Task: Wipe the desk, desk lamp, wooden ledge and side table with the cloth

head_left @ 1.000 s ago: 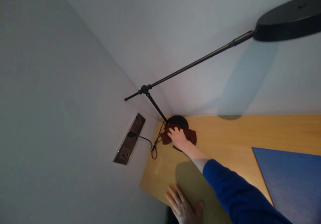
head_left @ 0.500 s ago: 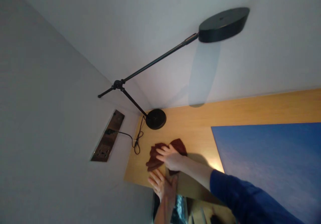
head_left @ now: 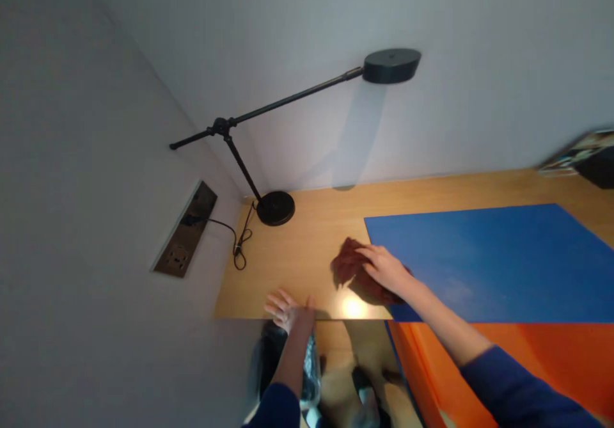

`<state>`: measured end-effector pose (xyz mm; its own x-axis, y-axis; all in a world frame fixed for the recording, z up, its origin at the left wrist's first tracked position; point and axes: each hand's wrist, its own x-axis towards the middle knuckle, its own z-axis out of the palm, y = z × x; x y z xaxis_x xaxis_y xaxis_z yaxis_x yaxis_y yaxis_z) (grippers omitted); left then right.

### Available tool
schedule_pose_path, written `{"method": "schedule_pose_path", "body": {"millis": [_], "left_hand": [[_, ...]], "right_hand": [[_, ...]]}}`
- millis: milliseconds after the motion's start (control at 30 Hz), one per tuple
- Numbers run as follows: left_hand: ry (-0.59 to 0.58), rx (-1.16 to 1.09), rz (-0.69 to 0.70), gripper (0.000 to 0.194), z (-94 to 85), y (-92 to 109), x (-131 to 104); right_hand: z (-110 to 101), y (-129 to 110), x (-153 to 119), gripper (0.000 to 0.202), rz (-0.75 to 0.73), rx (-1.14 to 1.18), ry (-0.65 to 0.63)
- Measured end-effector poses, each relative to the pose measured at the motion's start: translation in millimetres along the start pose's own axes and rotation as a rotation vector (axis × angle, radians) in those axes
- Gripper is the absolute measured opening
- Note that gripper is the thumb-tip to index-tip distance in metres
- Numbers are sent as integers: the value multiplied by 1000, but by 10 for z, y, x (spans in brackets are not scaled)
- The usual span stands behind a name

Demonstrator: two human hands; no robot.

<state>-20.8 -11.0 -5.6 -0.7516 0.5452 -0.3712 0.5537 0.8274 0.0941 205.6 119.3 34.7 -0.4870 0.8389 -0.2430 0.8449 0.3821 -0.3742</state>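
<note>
Seen from the head, the right hand (head_left: 387,270) lies on a crumpled dark red cloth (head_left: 349,265). Its fingers are close together, but I can't tell if they pinch it. The cloth sits under those fingers and pokes out around them, partly on a flat blue mat (head_left: 484,258) and partly on a light wooden desk (head_left: 311,236). The left hand (head_left: 286,314) rests at the desk's front edge, fingers spread apart. Beyond its fingers stands a thin black lamp with a round base (head_left: 275,208).
</note>
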Motion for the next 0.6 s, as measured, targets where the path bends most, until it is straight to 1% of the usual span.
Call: {"method": "schedule_pose_path", "body": {"millis": [33, 67, 100, 133, 167, 200, 233, 300, 400, 467, 533, 600], "left_hand": [[-18, -8, 6, 91, -21, -14, -1], [-39, -18, 14, 91, -39, -32, 0], [-59, -31, 20, 92, -51, -54, 2], [-78, -47, 25, 93, -59, -79, 3], [-94, -65, 29, 94, -62, -104, 3], [-107, -86, 33, 95, -64, -127, -1], [-118, -109, 36, 95, -66, -144, -7], [-138, -160, 44, 95, -86, -161, -22], [-178, -244, 64, 94, -186, -188, -29], [-218, -291, 101, 89, -284, -292, -28], [-257, -321, 181, 86, -341, -528, -68], [-269, -327, 256, 85, -301, -898, -200]], "right_hand": [[-26, 136, -126, 49, 94, -24, 49], [-32, 258, -223, 50, 222, -56, 110], [-13, 342, -291, 51, 413, -98, 182], [32, 371, -331, 53, 573, -136, 229], [100, 331, -346, 55, 693, -167, 259], [186, 222, -341, 56, 764, -192, 271], [285, 49, -320, 56, 768, -212, 266], [498, -429, -247, 54, 652, -243, 230], [797, -1227, -92, 52, 389, -276, 143], [957, -1692, 44, 53, 250, -270, 81], [1099, -2108, 200, 55, 137, -241, 20], [1240, -2516, 339, 58, 14, -193, -44]]}}
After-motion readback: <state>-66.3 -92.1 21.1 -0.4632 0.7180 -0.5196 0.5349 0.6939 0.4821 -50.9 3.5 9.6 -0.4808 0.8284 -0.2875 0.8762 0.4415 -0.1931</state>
